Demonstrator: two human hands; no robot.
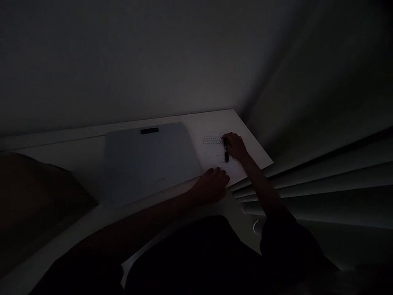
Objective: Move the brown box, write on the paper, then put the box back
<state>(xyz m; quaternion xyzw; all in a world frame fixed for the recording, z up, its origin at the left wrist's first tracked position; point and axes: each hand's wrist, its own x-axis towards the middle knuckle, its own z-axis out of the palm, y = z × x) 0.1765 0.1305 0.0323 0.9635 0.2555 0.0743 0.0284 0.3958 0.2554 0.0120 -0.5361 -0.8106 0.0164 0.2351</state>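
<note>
Writing on a sheet of paper [215,153] in dim light.
A pen [226,150] is gripped by the right hand [236,146]; the sheet is pinned flat by the left hand [213,184]. Few lines are written; most stays blank.

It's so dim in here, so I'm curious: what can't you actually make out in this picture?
Head view only:
- Rows of small marks on the white paper sheet: too small to read.
- Dark pen tip: hidden by the right hand.
- Paper's near edge: covered by the left hand.
- Small dark label on the flat grey slab: unreadable in the gloom.
</note>
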